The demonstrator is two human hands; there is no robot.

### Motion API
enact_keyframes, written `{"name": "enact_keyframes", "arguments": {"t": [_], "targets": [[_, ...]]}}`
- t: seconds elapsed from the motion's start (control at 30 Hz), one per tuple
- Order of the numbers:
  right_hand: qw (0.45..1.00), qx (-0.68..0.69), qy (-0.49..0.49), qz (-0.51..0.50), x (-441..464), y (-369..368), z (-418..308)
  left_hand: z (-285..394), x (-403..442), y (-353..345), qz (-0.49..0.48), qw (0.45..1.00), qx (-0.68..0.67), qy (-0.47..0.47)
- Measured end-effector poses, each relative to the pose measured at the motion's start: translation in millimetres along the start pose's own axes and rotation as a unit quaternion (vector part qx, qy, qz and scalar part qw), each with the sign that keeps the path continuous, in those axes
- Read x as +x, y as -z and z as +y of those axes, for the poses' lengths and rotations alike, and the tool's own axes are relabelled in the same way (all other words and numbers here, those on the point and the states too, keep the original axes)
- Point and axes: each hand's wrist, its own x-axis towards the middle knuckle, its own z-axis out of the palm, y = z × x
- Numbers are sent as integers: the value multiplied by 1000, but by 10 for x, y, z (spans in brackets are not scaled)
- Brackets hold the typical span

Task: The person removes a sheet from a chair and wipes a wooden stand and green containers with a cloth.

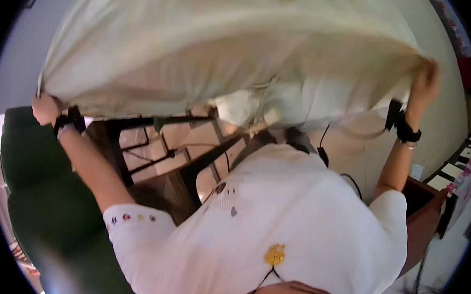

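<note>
Two grips, the left hand [46, 109] and right hand [426, 83], clamp opposite ends of a pale cloth [225, 52].

A green sofa [44, 189] stands left, perhaps a reddish box [426, 226] right.

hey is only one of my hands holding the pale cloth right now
No, the left hand and the right hand grip opposite sides of the pale cloth.

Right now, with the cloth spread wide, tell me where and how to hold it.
Probably best to pinch the cloth at both outer ends of its near edge, coming from the near side. It is broad and limp, and the left grip and right grip stand wide apart there.
</note>
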Motion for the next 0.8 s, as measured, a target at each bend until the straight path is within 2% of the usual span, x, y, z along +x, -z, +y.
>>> {"name": "enact_keyframes", "arguments": {"t": [0.07, 0.1, 0.13, 0.17, 0.2, 0.23, 0.27, 0.3, 0.33, 0.37, 0.4, 0.43, 0.47, 0.5, 0.53, 0.6, 0.63, 0.67, 0.7, 0.8], "targets": [[981, -68, 184, -6, -416, -667, 696, -4, -30, -269, 32, 998, -18, -56], [954, -158, 230, -109, -689, -987, 786, -322, 178, -868, 16, 980, 40, -195], [911, -160, 229, -304, -907, -1160, 729, -415, 231, -1177, -89, 973, 102, -188], [890, -131, 211, -382, -915, -1032, 526, 96, -213, -464, -168, 968, 107, -153], [906, -146, 214, -335, -715, -858, 495, 87, -141, -346, -149, 974, 82, -149], [931, -208, 220, -205, -435, -641, 508, 166, -99, -256, -116, 983, 44, -133], [900, -379, 91, -196, -23, -134, 509, 168, -90, -187, -108, 986, 37, -124], [967, -136, 62, -206, -86, -184, 891, 115, -78, -98, -81, 991, 15, -108], [939, 268, -3, -217, -149, -231, 1260, 30, -69, -66, -62, 993, 3, -96], [838, 498, -35, -218, -212, -277, 1619, -60, -61, -203, -65, 993, 10, -97], [972, 155, 155, -83, -309, -643, 1544, -161, -31, -465, -56, 989, -78, -108], [965, -40, 156, -209, -530, -940, 1192, -198, -18, -638, -49, 978, -163, -122], [896, -224, 201, -327, -750, -1235, 830, -89, -129, -634, -112, 980, -54, -154], [804, -132, 166, -555, -825, -1151, 358, 84, -320, -506, -175, 965, 57, -187], [855, -91, 138, -492, -791, -1117, 445, 157, -394, -456, -197, 963, 62, -171], [959, -72, 25, -272, -281, -839, 532, 48, -302, -566, -186, 971, 17, -147], [975, -78, 49, -203, -70, -668, 663, -20, -304, -610, -190, 971, -18, -143], [976, -164, 84, -120, 72, -464, 455, -15, -322, -590, -207, 968, 21, -141], [970, -226, 51, -71, 189, -302, 157, -12, -327, -548, -211, 966, 24, -146], [966, -256, 30, -28, 251, -436, 186, -136, -365, -753, -201, 973, 2, -117]]}}
